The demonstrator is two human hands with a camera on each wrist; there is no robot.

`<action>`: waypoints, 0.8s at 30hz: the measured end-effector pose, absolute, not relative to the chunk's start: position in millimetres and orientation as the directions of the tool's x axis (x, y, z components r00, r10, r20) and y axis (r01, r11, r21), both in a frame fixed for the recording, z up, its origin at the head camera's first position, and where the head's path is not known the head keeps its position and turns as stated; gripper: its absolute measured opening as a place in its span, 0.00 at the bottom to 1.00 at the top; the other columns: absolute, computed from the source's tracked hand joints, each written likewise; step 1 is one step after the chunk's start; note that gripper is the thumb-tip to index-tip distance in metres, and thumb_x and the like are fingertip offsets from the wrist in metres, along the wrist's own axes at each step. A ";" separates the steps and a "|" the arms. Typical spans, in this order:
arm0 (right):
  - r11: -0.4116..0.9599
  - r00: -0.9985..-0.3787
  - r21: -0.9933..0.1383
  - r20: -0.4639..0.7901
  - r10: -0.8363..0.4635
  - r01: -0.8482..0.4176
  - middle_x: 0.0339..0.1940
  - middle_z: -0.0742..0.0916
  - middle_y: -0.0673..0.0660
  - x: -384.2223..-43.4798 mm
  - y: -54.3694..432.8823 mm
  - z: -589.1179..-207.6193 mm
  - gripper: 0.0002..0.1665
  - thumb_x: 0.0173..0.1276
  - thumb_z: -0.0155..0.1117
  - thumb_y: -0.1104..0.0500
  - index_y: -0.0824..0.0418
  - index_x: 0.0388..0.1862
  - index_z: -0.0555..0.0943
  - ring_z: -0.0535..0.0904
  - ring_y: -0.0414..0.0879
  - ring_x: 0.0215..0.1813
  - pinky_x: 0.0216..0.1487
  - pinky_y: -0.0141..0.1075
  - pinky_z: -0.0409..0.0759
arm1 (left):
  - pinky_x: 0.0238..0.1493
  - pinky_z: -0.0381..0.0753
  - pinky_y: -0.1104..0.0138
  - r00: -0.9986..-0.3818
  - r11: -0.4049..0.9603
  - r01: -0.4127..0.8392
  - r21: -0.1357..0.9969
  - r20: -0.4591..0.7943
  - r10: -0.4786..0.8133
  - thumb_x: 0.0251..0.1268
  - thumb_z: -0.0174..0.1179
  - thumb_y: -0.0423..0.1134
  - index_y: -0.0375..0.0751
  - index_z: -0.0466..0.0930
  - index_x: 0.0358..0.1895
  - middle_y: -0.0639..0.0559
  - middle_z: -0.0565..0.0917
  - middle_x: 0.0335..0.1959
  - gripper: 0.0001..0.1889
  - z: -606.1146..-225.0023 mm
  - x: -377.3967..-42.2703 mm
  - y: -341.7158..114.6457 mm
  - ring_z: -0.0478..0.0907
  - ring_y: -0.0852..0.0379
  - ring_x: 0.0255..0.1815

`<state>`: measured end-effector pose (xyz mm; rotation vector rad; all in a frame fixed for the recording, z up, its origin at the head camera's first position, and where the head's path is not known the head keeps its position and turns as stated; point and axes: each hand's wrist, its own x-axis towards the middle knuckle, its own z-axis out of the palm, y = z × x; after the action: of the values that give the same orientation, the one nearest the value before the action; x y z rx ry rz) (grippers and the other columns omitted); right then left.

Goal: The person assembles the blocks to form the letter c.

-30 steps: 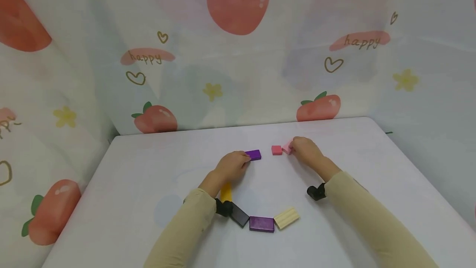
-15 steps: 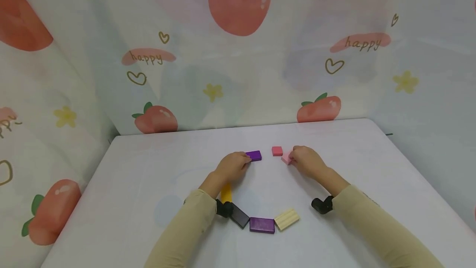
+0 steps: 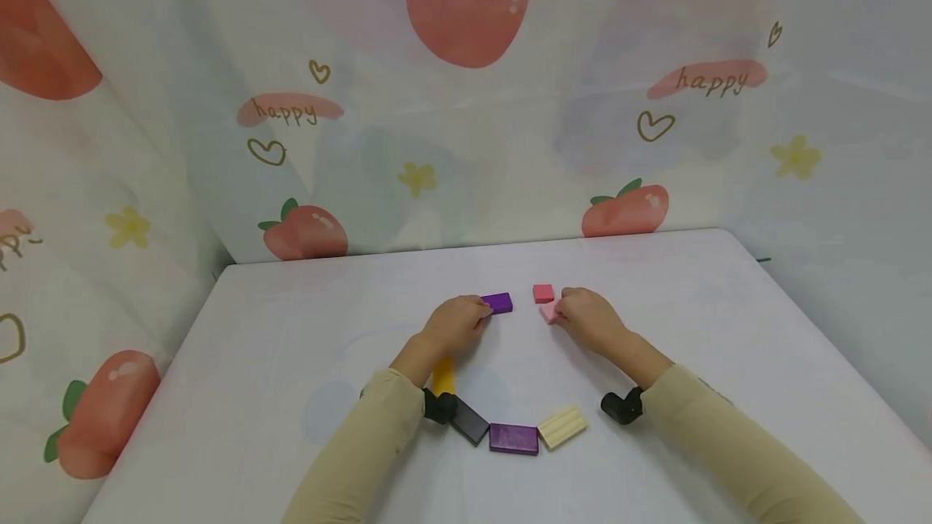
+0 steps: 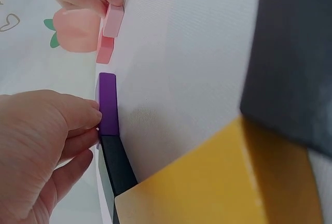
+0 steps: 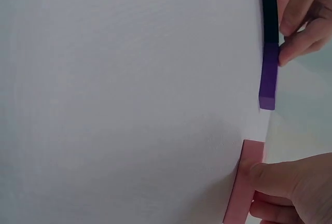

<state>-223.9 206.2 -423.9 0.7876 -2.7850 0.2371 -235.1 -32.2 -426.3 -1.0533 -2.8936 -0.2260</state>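
In the head view, my left hand [image 3: 457, 325] is at the left end of a purple block [image 3: 499, 303]. Its fingertips pinch the edge of that block, as the left wrist view shows. A dark block [image 4: 118, 163] adjoins the purple one and is hidden under the hand from above. My right hand [image 3: 591, 320] pinches a light pink block [image 3: 549, 312], thumb [image 5: 262, 176] against its face. Just beyond it lies a deeper pink block [image 3: 543, 293], overlapped by the light pink one in the left wrist view. A gap separates the purple block from both pink ones.
Nearer me, a curve of blocks continues: yellow [image 3: 443, 378], partly under my left wrist, black [image 3: 469, 421], dark purple [image 3: 514, 439] and pale wood [image 3: 562, 428]. They lie on a white table [image 3: 291, 395]. A printed cloth backdrop [image 3: 480, 128] stands behind the table.
My right hand has brought the light pink block from the right of the deeper pink one toward me, then leftward to its near side. The left hand stays in place.
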 end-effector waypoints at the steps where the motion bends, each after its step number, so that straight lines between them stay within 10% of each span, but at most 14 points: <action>1: 0.842 -0.826 -0.081 0.268 -0.496 -0.533 0.21 0.79 0.55 -224.0 205.2 -424.5 0.10 0.49 0.74 0.62 0.67 0.28 0.85 0.75 0.46 0.26 0.35 0.37 0.80 | 0.56 0.70 0.65 -0.768 0.759 0.640 0.120 0.097 0.633 0.65 0.55 0.37 0.39 0.81 0.51 0.49 0.82 0.47 0.14 -426.4 -235.2 -32.2 0.76 0.54 0.51; 24: 0.814 -0.760 0.077 0.317 -0.567 -0.576 0.23 0.77 0.57 -230.2 182.5 -424.7 0.08 0.52 0.71 0.63 0.68 0.24 0.82 0.74 0.50 0.25 0.29 0.39 0.76 | 0.55 0.71 0.66 -0.775 0.766 0.631 0.118 0.085 0.626 0.66 0.55 0.38 0.40 0.81 0.51 0.49 0.82 0.46 0.14 -425.7 -235.3 -31.0 0.77 0.54 0.49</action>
<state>-230.2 182.5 -424.7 0.8678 -2.6727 0.0360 -235.3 -31.0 -425.7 -1.0374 -2.9140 -0.2168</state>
